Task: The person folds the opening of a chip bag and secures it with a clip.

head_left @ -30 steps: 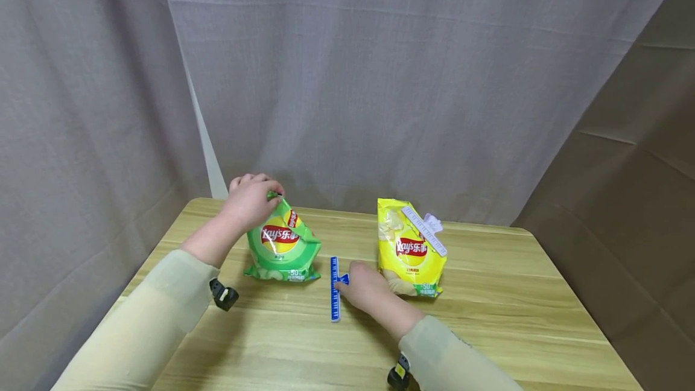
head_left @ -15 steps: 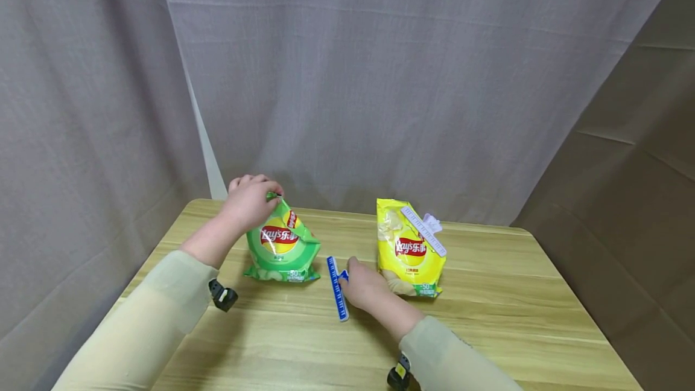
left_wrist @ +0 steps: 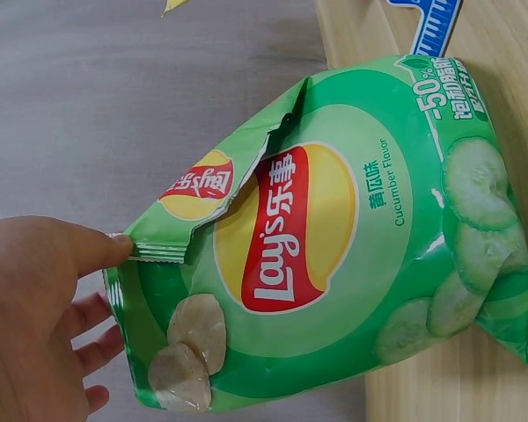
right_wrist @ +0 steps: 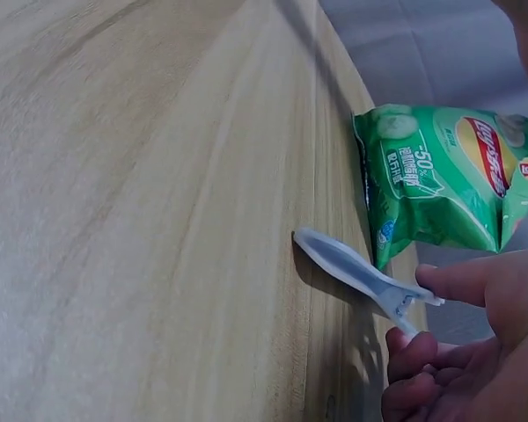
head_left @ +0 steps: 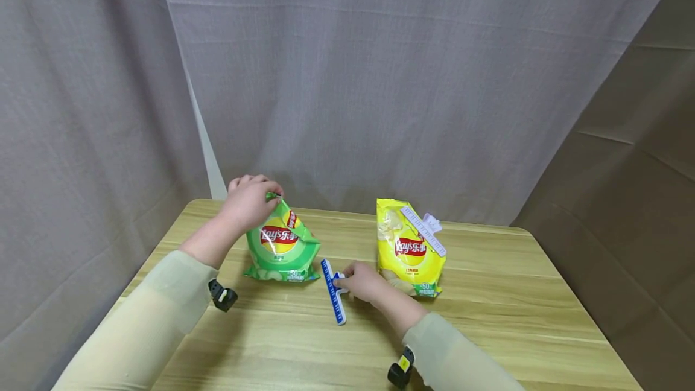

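My left hand (head_left: 247,203) pinches the folded top corner of a green chip bag (left_wrist: 334,237), which stands upright at the left of the table. The thumb lies over the folded flap in the left wrist view, with the other fingers behind the bag. My right hand (head_left: 365,282) pinches the handles of a blue and white bag clip (head_left: 333,294) between thumb and fingers, close over the wood. In the right wrist view the clip (right_wrist: 343,264) is seen edge-on, its long end pointing away from the fingers. The clip's upper end is near the green bag's lower right corner.
A yellow chip bag (head_left: 404,261) stands to the right of the right hand, its folded corner held by a pale purple bag clip (head_left: 423,231). The wooden table (head_left: 488,318) ends at a grey curtain (head_left: 353,107) behind the bags.
The right hand has turned the blue clip from nearly straight to a slant, its upper end now further left, towards the green bag. The left hand and green bag have barely moved.
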A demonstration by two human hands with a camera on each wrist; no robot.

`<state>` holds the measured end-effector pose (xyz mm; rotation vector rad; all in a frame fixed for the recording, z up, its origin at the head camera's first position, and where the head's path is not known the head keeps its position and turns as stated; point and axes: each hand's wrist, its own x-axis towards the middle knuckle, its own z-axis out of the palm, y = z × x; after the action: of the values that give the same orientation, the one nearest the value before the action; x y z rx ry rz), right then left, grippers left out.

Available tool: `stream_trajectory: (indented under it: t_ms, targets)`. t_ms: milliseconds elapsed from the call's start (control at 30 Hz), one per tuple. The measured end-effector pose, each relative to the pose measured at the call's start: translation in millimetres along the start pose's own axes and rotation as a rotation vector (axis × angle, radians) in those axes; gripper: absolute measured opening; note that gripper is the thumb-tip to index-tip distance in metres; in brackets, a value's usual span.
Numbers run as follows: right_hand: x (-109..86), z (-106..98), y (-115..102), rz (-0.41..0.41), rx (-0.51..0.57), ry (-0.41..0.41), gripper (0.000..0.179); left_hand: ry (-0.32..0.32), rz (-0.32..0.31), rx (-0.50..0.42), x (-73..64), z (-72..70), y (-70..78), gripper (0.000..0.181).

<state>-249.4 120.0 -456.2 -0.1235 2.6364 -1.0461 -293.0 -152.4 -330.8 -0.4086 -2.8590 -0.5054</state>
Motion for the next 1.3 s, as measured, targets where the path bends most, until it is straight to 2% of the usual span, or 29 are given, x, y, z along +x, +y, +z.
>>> stream_trajectory:
  t_ms: [133,333,733,1100,1300]
  targets:
    - [-0.7,-0.3,0.3,0.023,0.04,-0.016,0.023,0.0,-0.001,0.002,-0.3,0.1,-0.2,0.023]
    - [1.4,0.0,1.9,0.013,0.033,-0.037,0.026,0.001,-0.001,0.007,-0.4,-0.6,0.2,0.022]
    - [-2.6,-0.6,0.3,0.032,0.049,-0.027,0.024,-0.003,-0.003,-0.001,0.6,-0.3,1.5,0.022]
    - [-2.3,-4.8,-2.9,0.029,0.136,0.01,0.024,0.001,0.0,-0.002,-1.0,-0.4,0.7,0.021]
    - [-2.8,-8.1,-6.2,-0.004,0.171,0.06,0.033,-0.005,-0.002,-0.005,-1.4,0.1,1.4,0.023]
